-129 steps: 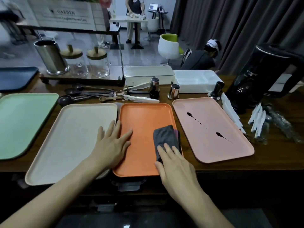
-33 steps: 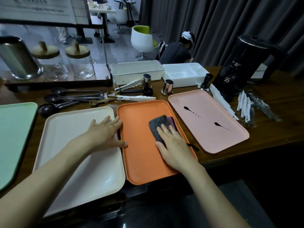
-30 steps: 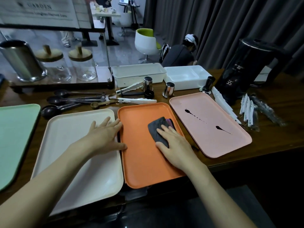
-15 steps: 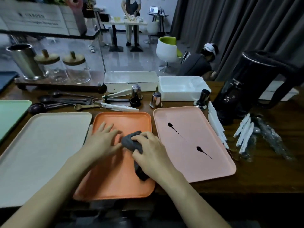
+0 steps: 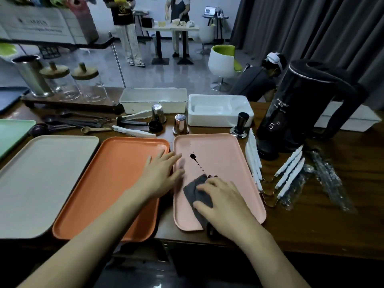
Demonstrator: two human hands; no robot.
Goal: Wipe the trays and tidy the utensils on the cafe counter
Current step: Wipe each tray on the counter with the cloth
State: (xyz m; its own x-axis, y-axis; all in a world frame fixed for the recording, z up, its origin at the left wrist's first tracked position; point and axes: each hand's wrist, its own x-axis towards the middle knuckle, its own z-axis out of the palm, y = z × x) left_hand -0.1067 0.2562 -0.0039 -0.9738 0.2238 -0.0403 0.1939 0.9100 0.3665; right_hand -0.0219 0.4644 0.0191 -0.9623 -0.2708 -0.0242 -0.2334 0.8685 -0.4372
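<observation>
Fingers of right hand spread flat on grey cloth; pink tray lengthwise away.

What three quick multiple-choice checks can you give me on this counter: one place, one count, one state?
1. The grey cloth lies on: A the orange tray; B the cream tray; C the pink tray.
2. Glass jars with wooden lids: A one; B two; C four.
3. The pink tray's dark stain is: A visible beyond the cloth; B wiped away; C under a spoon.
Answers: 1 C, the right hand presses it there. 2 B, both stand beside the steel canister. 3 A, drops trail above the cloth.
</observation>
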